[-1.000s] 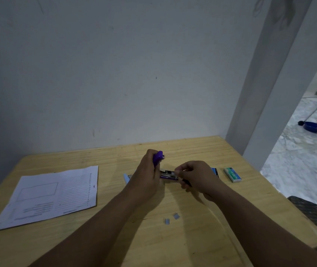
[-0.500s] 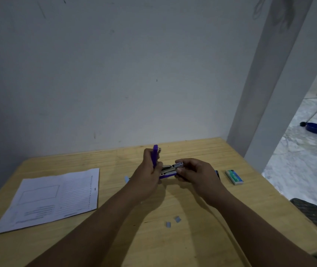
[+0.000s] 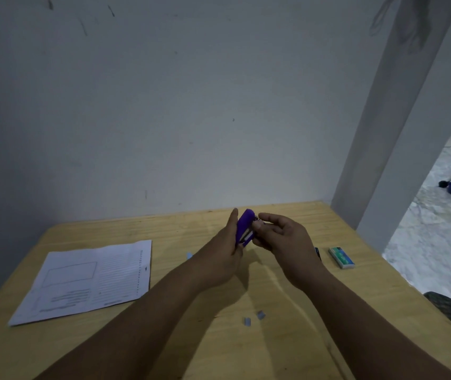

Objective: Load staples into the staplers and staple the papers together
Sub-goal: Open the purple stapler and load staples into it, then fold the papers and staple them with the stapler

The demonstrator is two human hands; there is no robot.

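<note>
A small purple stapler (image 3: 245, 227) is held above the wooden table (image 3: 164, 352), tilted nearly upright. My left hand (image 3: 223, 256) grips it from the left side. My right hand (image 3: 284, 242) pinches its metal front end with thumb and fingers. The printed papers (image 3: 87, 281) lie flat at the left of the table. Two small pieces of staple strip (image 3: 253, 318) rest on the table near me. A green and white staple box (image 3: 341, 257) lies to the right.
A dark stapler-like object (image 3: 318, 253) peeks out behind my right wrist. A pale blue item (image 3: 189, 255) shows behind my left wrist. The white wall runs along the table's far edge; a doorway with tiled floor lies at the right.
The stapler was open, its base lying level between my hands; now it is folded together and raised nearly upright. Both hands have lifted slightly off the table.
</note>
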